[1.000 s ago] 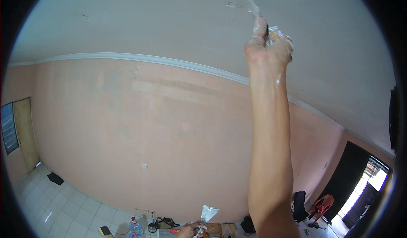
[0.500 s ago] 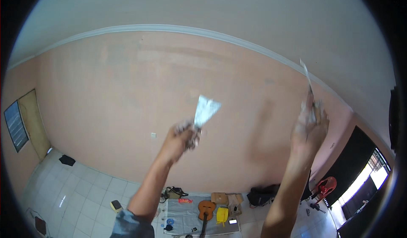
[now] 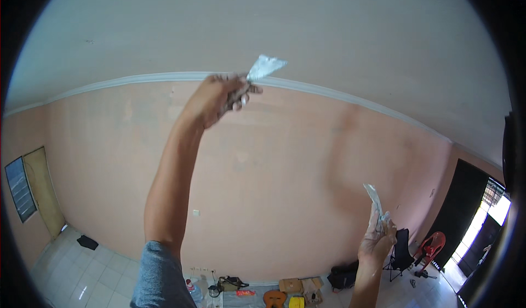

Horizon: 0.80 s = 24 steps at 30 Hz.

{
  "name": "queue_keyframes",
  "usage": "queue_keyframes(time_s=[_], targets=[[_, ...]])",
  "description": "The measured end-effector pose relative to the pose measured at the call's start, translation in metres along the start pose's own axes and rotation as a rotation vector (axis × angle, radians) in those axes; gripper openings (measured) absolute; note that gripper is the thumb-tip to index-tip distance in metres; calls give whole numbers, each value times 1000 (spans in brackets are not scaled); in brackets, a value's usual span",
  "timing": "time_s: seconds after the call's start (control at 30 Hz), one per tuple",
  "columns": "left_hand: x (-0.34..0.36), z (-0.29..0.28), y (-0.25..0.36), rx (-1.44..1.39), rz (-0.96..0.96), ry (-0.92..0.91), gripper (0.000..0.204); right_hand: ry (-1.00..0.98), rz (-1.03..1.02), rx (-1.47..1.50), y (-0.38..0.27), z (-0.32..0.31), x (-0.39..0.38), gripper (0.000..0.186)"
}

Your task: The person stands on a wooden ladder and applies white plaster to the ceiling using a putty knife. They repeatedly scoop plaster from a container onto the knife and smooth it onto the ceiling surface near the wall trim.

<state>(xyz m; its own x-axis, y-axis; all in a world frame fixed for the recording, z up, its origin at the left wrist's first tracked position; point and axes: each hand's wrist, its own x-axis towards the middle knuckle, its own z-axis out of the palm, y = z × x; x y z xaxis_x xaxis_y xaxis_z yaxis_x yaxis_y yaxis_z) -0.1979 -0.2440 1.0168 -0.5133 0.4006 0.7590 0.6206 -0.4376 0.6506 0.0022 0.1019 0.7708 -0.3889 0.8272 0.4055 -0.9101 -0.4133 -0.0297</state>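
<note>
My left hand (image 3: 216, 100) is raised high, its fingers wrapped round the handle of a putty knife (image 3: 266, 67). The wide, whitish blade points up and right, in line with the white cornice (image 3: 159, 78) and the ceiling; whether it touches either I cannot tell. Lower on the right, my right hand (image 3: 378, 238) grips a second putty knife (image 3: 372, 196), seen nearly edge-on with its blade upward. White smears cover the fingers of both hands. Behind them stands a peach wall (image 3: 263, 198) with paler patches.
Along the wall's foot lie a guitar (image 3: 274, 298), a yellow item (image 3: 296, 302), cardboard (image 3: 290, 285) and a black bag (image 3: 343, 277). A folding chair (image 3: 402, 253) and a red plastic chair (image 3: 433, 246) stand near the doorway on the right. A light switch (image 3: 196, 212) sits on the wall.
My left hand has risen with its putty knife from mid-wall to cornice height. My right hand has dropped lower with the other knife. The view has tilted upward, showing more ceiling.
</note>
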Motion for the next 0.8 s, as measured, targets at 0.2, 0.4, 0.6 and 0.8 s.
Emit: queue_keyframes(time_s=[0.2, 0.4, 0.6, 0.8], targets=[[44, -2, 75, 114, 56, 74, 29, 23, 20, -67, -7, -21, 19, 35], [62, -10, 124, 105, 9, 120, 23, -38, -48, -95, -10, -34, 20, 25], [74, -16, 143, 137, 38, 174, 20, -80, -61, -98, -17, -45, 22, 25], [57, -10, 170, 152, 112, 112, 18, -82, -51, -64, -27, -45, 19, 28]])
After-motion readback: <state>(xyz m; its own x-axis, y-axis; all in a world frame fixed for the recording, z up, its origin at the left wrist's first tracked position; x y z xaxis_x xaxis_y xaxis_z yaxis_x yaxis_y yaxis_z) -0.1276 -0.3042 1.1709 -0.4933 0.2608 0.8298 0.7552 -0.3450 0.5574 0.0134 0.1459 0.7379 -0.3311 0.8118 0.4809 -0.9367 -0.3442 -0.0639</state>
